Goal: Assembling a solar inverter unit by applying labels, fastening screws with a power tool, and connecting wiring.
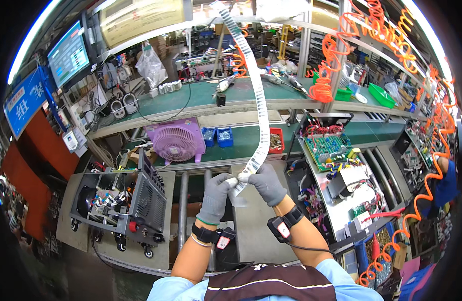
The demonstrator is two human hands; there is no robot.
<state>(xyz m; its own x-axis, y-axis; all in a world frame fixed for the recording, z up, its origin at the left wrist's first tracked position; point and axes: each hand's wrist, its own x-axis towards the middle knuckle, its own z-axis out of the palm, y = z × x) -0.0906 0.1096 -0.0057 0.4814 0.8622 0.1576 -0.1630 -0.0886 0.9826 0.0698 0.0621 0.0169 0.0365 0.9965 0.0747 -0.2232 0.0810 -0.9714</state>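
A long white strip of printed labels (261, 108) hangs from above and curves down to my hands over the workbench. My left hand (214, 197), in a grey glove, pinches the strip's lower end between thumb and fingers. Close beside it, my gloved right hand (265, 184) grips the same strip slightly higher, with the thumbs nearly touching. A short, partly see-through tail end (238, 200) pokes out below the fingers. Each wrist wears a black strap with a small device.
On the left stands an open grey machine chassis (121, 200) on casters. An opened unit with a green circuit board (325, 150) sits at right. Behind are a purple fan (175, 142), blue bins (224, 136) and a red bin (276, 140). Orange coiled hoses (422, 190) hang at right.
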